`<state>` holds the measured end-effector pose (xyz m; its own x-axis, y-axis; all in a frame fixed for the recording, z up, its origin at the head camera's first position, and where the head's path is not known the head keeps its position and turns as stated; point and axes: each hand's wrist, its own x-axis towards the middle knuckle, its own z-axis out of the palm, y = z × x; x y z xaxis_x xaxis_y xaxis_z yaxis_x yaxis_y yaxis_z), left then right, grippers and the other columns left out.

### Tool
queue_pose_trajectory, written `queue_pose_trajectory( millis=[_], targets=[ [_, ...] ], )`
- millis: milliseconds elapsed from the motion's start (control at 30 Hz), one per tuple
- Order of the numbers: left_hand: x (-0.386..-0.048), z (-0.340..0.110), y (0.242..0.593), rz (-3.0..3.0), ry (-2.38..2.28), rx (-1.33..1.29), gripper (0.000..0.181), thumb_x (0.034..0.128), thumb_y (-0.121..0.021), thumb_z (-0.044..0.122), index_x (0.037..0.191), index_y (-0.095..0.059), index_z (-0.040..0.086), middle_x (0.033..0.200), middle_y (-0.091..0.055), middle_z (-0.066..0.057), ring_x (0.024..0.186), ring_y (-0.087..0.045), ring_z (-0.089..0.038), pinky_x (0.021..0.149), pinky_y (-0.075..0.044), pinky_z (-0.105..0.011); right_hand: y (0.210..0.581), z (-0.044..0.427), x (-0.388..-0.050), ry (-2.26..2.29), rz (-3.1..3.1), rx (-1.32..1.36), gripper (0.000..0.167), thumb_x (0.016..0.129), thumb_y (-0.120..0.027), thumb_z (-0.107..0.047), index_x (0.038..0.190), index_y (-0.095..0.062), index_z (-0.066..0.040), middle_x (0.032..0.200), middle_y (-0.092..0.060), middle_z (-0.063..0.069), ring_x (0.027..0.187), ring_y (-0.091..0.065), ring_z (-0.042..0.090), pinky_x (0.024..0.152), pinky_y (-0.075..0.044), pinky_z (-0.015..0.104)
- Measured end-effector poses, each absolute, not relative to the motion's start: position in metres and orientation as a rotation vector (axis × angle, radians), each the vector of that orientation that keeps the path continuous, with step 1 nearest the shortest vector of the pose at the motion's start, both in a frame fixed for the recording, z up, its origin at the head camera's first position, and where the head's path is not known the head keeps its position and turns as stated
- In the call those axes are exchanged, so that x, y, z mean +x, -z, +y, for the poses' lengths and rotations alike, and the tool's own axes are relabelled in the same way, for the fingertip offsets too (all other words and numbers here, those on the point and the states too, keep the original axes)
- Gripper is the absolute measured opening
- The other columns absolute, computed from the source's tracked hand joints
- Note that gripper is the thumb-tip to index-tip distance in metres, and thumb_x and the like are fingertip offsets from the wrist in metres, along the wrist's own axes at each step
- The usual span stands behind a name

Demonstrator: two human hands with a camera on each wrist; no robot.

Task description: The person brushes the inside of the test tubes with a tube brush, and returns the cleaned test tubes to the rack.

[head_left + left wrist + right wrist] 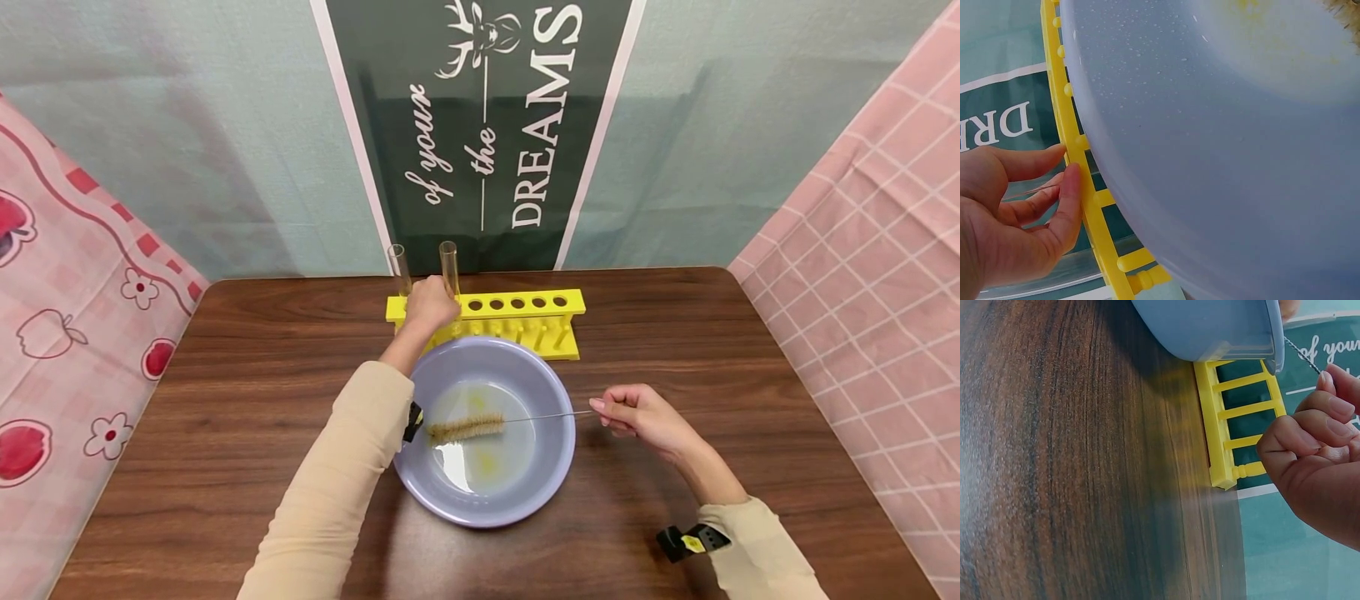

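A yellow test tube rack (pixel 525 302) stands behind a round lavender basin (pixel 558 450). Two clear glass test tubes rise from its left part: one at the end (pixel 399 265), the other, a test tube (pixel 449 262), beside my left hand (pixel 432 302). That hand pinches this second tube low down, right at the rack's top bar; in the left wrist view the left hand (pixel 1016 219) partly hides the glass. My right hand (pixel 637 417) pinches the thin twisted wire handle of a test tube brush (pixel 468 428). The brown bristles are over the basin's shallow, yellow-flecked water.
A dark wood table (pixel 262 400) carries everything. Fabric backdrops enclose it, with a dark green lettered panel (pixel 480 167) behind the rack and pink cloth (pixel 862 208) at the right. The basin sits close against the rack's front.
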<state>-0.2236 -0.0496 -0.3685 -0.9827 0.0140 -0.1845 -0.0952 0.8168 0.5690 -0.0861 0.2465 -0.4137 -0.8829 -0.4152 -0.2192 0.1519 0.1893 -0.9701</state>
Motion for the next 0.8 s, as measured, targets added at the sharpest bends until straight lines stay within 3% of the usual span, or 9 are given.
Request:
queue_pose_trajectory(
  millis=[367, 433, 533, 667, 800],
  targets=[
    [-0.221, -0.050, 0.368, 2.849, -0.900, -0.033, 0.030, 0.0775, -0.052, 0.003, 0.053, -0.037, 0.009, 0.050, -0.025, -0.001, 0.045, -0.025, -0.016, 0.042, -0.021, -0.026, 0.413, 0.246, -0.087, 1.731, 2.057, -0.213, 0.031, 0.091, -0.054, -0.012, 0.070, -0.046, 0.009, 0.056, -0.040, -0.002, 0.048, -0.032, 0.012, 0.050, -0.019, 0.040],
    [-0.219, -0.050, 0.367, 2.862, -0.884, -0.020, 0.026, 0.0777, -0.054, 0.004, 0.056, -0.041, 0.008, 0.052, -0.029, -0.001, 0.048, -0.029, -0.016, 0.043, -0.024, -0.026, 0.412, 0.245, -0.087, 1.703, 2.095, -0.194, 0.032, 0.091, -0.054, -0.014, 0.071, -0.048, 0.010, 0.056, -0.042, -0.002, 0.049, -0.033, 0.011, 0.047, -0.020, 0.037],
    [-0.215, -0.050, 0.362, 2.862, -0.859, -0.013, 0.019, 0.0791, -0.057, 0.009, 0.062, -0.049, 0.006, 0.056, -0.036, -0.002, 0.053, -0.036, -0.018, 0.046, -0.029, -0.026, 0.408, 0.245, -0.088, 1.654, 2.174, -0.158, 0.035, 0.093, -0.051, -0.018, 0.079, -0.053, 0.014, 0.060, -0.048, 0.002, 0.052, -0.042, 0.011, 0.046, -0.032, 0.029],
    [-0.204, -0.057, 0.350, 2.834, -0.820, 0.055, 0.022, 0.0839, -0.060, 0.020, 0.073, -0.057, 0.001, 0.060, -0.041, -0.004, 0.055, -0.042, -0.019, 0.049, -0.034, -0.028, 0.396, 0.245, -0.090, 1.613, 2.334, -0.100, 0.042, 0.097, -0.043, -0.025, 0.103, -0.054, 0.015, 0.083, -0.060, 0.017, 0.070, -0.057, 0.019, 0.063, -0.048, 0.031],
    [-0.182, -0.074, 0.341, 2.874, -0.739, 0.264, 0.033, 0.0886, -0.058, 0.027, 0.098, -0.063, -0.003, 0.083, -0.061, -0.013, 0.075, -0.057, -0.027, 0.067, -0.045, -0.036, 0.384, 0.249, -0.092, 1.487, 2.664, -0.153, 0.045, 0.099, -0.036, -0.028, 0.126, -0.046, 0.006, 0.118, -0.053, 0.026, 0.102, -0.055, 0.034, 0.082, -0.045, 0.045]
  ],
)
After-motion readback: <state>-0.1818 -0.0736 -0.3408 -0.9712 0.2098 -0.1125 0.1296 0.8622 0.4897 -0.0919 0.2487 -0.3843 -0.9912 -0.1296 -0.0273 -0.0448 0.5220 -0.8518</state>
